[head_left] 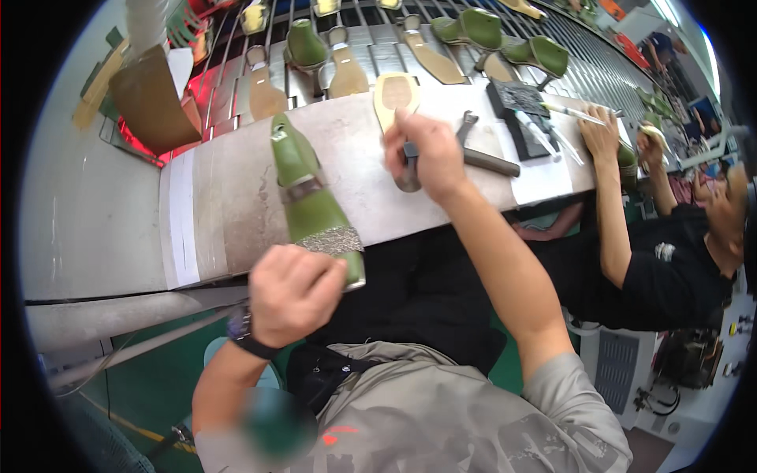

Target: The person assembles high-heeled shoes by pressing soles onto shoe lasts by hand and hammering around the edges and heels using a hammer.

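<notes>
A green shoe last (315, 205) lies lengthwise on the bench, its narrow end pointing away from me. A brown strap and a glittery silver band cross it. My left hand (292, 296) is closed at its near end, the fingers curled against it; their tips are partly hidden. Farther right, my right hand (430, 154) has its fingers bent together at the lower end of a tan insole (397, 93), pinching it as far as I can see. Beneath that hand lies a hammer (493, 162), its rounded head showing left of the fingers.
Pincers (467, 126) lie beside the hammer. A dark block (516, 106) carries white pens (538, 134). Behind the bench (229, 189), a slatted conveyor holds more green lasts (306, 47) and insoles (347, 69). At the right, a co-worker's hand (601, 134) rests over the bench. A brown panel (156, 102) stands far left.
</notes>
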`<move>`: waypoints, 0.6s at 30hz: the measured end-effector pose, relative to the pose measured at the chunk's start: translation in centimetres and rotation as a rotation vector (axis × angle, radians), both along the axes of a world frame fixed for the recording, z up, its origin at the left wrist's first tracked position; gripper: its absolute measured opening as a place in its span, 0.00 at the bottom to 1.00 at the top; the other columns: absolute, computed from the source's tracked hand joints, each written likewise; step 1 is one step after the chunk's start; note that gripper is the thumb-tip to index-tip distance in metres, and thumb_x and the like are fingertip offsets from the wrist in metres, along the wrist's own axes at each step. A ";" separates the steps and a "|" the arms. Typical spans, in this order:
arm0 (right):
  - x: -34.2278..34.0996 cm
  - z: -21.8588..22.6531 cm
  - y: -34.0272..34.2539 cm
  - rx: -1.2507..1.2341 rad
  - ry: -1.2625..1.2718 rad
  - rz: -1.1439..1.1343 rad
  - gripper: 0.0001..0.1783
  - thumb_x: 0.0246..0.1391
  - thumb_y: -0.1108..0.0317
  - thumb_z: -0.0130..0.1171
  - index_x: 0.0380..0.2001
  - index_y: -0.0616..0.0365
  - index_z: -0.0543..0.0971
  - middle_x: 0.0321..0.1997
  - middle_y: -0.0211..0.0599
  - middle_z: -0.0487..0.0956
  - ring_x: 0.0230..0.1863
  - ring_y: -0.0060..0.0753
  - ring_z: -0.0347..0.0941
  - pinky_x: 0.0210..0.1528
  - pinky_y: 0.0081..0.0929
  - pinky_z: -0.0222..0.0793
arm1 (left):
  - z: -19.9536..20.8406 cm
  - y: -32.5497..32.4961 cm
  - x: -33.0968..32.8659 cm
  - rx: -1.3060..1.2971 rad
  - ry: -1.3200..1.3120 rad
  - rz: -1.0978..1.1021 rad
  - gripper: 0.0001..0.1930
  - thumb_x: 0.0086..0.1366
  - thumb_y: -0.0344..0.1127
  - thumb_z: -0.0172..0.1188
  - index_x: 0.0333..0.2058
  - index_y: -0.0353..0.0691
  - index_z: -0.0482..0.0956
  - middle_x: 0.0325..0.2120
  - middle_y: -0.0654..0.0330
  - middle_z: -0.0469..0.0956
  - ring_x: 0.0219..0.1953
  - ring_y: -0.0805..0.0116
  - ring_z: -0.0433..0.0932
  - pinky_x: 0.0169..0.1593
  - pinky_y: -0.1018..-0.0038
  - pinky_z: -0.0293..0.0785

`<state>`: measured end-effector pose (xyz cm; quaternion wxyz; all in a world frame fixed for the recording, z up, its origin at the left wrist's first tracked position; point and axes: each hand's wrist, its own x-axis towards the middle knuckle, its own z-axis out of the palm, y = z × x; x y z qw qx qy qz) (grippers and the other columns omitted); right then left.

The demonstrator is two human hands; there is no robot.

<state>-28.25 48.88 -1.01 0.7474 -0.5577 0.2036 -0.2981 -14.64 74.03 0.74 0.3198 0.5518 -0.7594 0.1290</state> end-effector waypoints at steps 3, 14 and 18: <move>1.0 -1.3 1.6 -0.232 0.214 -0.220 0.22 0.61 0.60 0.67 0.17 0.61 0.76 0.16 0.24 0.71 0.21 0.15 0.62 0.25 0.23 0.59 | -2.0 -0.5 -0.4 0.011 0.009 0.001 0.12 0.50 0.26 0.68 0.36 0.40 0.84 0.35 0.62 0.79 0.35 0.63 0.77 0.37 0.65 0.74; 1.7 -1.9 0.9 -0.240 0.299 -0.208 0.22 0.59 0.63 0.67 0.15 0.62 0.73 0.16 0.26 0.71 0.23 0.15 0.61 0.27 0.23 0.59 | -3.0 -3.0 2.1 0.133 -0.011 -0.212 0.18 0.61 0.39 0.69 0.50 0.50 0.83 0.56 0.58 0.83 0.61 0.57 0.79 0.71 0.52 0.59; 1.6 -0.4 0.8 -0.256 0.288 -0.232 0.20 0.59 0.64 0.67 0.17 0.62 0.74 0.17 0.26 0.72 0.24 0.17 0.62 0.28 0.24 0.61 | -2.7 -3.2 1.8 0.114 0.014 -0.223 0.18 0.60 0.39 0.69 0.50 0.49 0.82 0.55 0.57 0.83 0.59 0.56 0.81 0.71 0.51 0.58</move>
